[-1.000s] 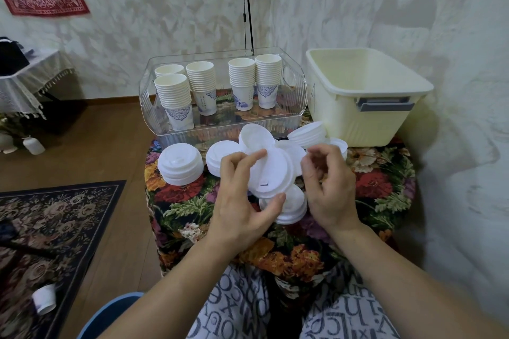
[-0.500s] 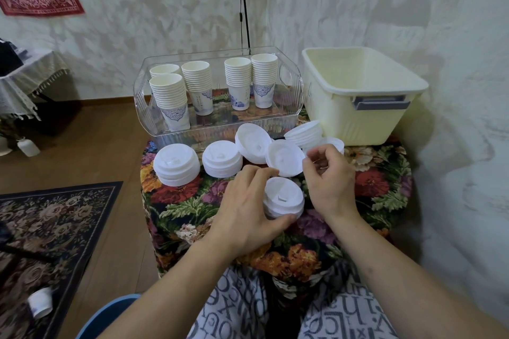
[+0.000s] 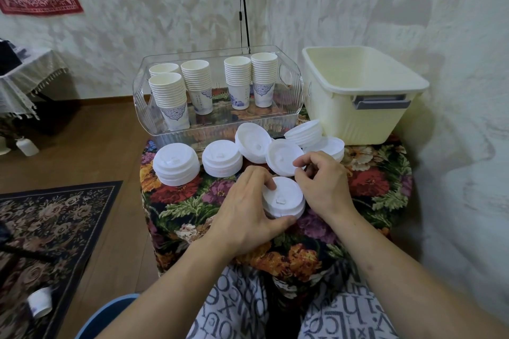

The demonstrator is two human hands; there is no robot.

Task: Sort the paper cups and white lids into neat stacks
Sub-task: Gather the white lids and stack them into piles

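The left hand (image 3: 248, 217) has its grip clamped around a small stack of white lids (image 3: 283, 198) on the flowery desk (image 3: 181, 201). The right hand (image 3: 322, 187) sits just beside it, fingers curled, holding nothing. Cup stacks (image 3: 170, 96) stand in the clear tray (image 3: 220, 129) behind.

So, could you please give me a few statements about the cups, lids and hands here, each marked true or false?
1. The paper cup stacks stand inside the clear tray. True.
2. The cream bin holds lids. False: nothing shows in it.
3. The left hand grips the nearest lid stack. True.
4. The right hand holds a paper cup. False: no cup is in it.
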